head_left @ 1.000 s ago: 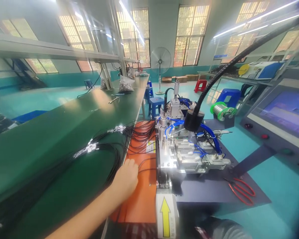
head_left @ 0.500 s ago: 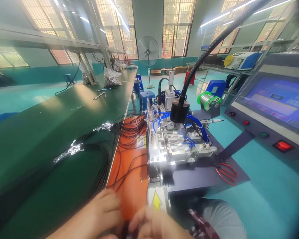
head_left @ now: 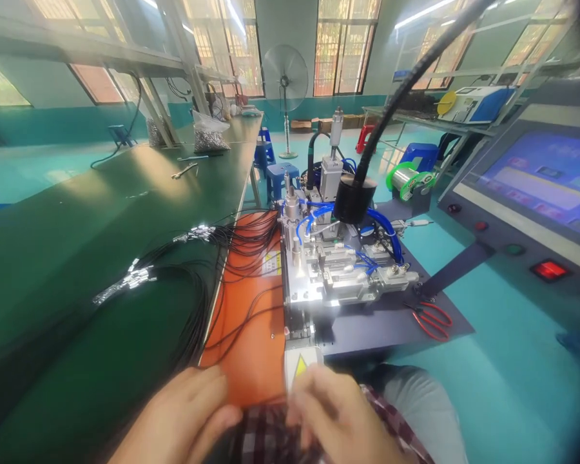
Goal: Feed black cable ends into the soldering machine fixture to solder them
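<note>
My left hand (head_left: 191,409) is at the bottom, over the near edge of the orange board (head_left: 244,361). Its fingers curl downward and the fingertips are hidden, so I cannot make out what they hold, if anything. To its right, my right hand (head_left: 336,409) has its fingers bent in a pinch, in front of the white block with a yellow arrow (head_left: 299,367). Anything in that pinch is too small or blurred to name. Thin black cables (head_left: 236,332) cross the orange board near my left hand. Cable bundles with shiny metal ends (head_left: 135,277) lie on the green table.
A metal machine (head_left: 338,283) with blue air hoses stands ahead, under a black flexible lamp (head_left: 355,196). Red-handled pliers (head_left: 432,321) rest on its grey base. At right is a control panel (head_left: 546,187). A wire spool (head_left: 408,180) sits behind the machine.
My hands were close together low in view; now they are apart, the right one further right and higher. The camera view has shifted slightly, so the bench and machine appear a little higher.
</note>
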A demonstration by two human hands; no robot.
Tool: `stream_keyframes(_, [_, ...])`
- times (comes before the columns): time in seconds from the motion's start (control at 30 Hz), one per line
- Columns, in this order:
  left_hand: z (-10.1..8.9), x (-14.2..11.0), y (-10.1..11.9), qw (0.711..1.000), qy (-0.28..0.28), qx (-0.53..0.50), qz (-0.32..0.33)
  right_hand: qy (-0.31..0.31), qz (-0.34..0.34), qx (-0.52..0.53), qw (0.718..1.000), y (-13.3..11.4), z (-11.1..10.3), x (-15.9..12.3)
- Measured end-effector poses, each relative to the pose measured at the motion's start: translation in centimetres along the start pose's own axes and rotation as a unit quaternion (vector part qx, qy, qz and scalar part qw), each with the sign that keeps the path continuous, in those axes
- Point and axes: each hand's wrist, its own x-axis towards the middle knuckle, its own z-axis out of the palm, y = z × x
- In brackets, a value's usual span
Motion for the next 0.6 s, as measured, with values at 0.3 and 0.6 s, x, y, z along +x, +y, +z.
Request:
stream_keyframes(0.3, [3.3, 6.5, 5.4, 0.941, -0.104, -0.303, -0.108, 0.115, -0.088, -0.166, 0.975, -1.5, -3.6, 1.6])
stream_keyframes(0.6, [5.7, 9.2, 3.8, 0.817, -0.162, -0.504, -0.230, 0.143, 0.020, 0.052, 0.988, 0.5, -5.1, 3.5])
